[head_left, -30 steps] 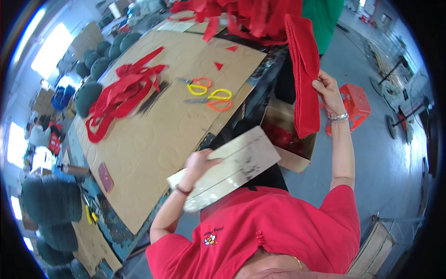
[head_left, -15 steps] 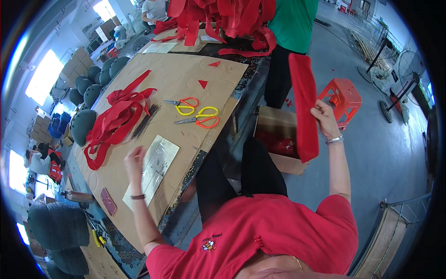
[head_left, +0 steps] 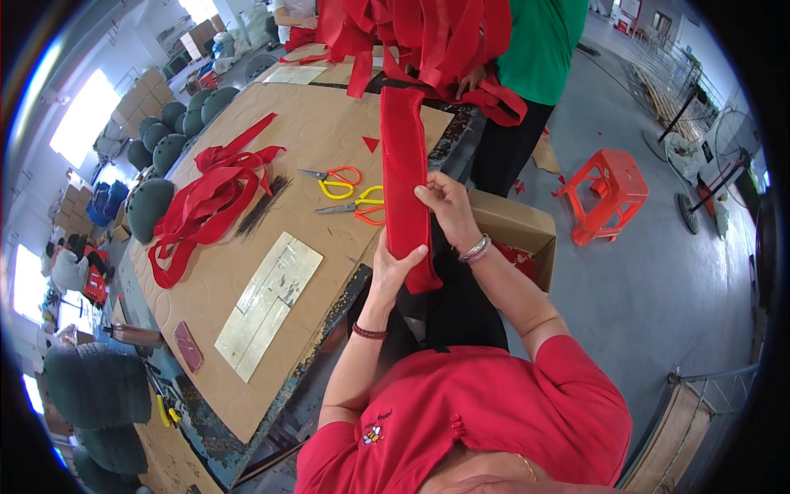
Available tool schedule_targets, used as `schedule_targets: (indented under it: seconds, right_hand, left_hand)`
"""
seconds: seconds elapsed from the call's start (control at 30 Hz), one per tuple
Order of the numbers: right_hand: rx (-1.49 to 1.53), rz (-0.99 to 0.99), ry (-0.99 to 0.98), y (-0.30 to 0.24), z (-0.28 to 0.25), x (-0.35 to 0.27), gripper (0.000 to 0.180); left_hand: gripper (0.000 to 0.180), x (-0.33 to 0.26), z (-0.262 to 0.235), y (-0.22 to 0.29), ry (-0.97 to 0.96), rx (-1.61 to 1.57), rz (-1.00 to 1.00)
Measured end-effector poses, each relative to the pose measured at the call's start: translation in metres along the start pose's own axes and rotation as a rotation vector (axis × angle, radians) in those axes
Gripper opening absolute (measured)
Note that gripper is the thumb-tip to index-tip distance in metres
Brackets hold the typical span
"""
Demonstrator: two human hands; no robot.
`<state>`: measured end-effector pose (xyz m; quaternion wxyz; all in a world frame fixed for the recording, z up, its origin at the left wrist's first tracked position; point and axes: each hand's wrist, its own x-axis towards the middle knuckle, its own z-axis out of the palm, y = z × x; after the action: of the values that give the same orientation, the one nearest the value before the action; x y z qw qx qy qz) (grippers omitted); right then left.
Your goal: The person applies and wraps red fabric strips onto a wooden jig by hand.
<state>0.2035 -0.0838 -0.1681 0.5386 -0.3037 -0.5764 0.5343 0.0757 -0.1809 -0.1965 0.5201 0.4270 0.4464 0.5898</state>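
Most of the left hand sits behind the long red fabric strip, so only its thumb and the heel of the palm show; whether its fingers curl round the back I cannot tell. The right hand covers part of the strip's right edge. The open cardboard box is half hidden by the right forearm, and its red contents are only a sliver. The person in the green top is cut off at the upper edge, one hand buried in the hanging red ribbons. Small tools at the counter edge, lower left, are too small to make out.
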Motion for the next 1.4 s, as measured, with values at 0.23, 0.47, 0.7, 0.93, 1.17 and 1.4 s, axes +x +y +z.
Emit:
schedule_targets:
  seconds: [0.23,0.47,0.7,0.93,1.17,1.4]
  right_hand:
    - [0.116,0.115,0.131,0.024,0.008,0.006,0.003]
    - [0.200,0.151,0.148,0.018,0.009,0.025,0.004]
    - [0.318,0.243,0.086,0.024,0.011,0.036,0.010]
    - [0.561,0.390,0.017,0.029,0.005,0.038,0.009]
    - [0.329,0.303,0.134,0.016,-0.008,0.050,0.015]
    - [0.235,0.191,0.052,-0.056,-0.074,0.036,0.042]
  left_hand:
    - [0.050,-0.015,-0.021,-0.016,-0.003,-0.150,-0.186]
    - [0.038,-0.016,-0.034,-0.022,-0.029,-0.057,-0.153]
    - [0.032,-0.023,-0.046,-0.038,0.109,-0.112,-0.081]
    - [0.028,-0.026,-0.052,-0.051,0.173,0.002,0.024]
    - [0.024,-0.034,-0.067,-0.030,0.020,0.225,-0.090]
    - [0.043,0.055,-0.268,0.066,0.380,1.409,0.532]
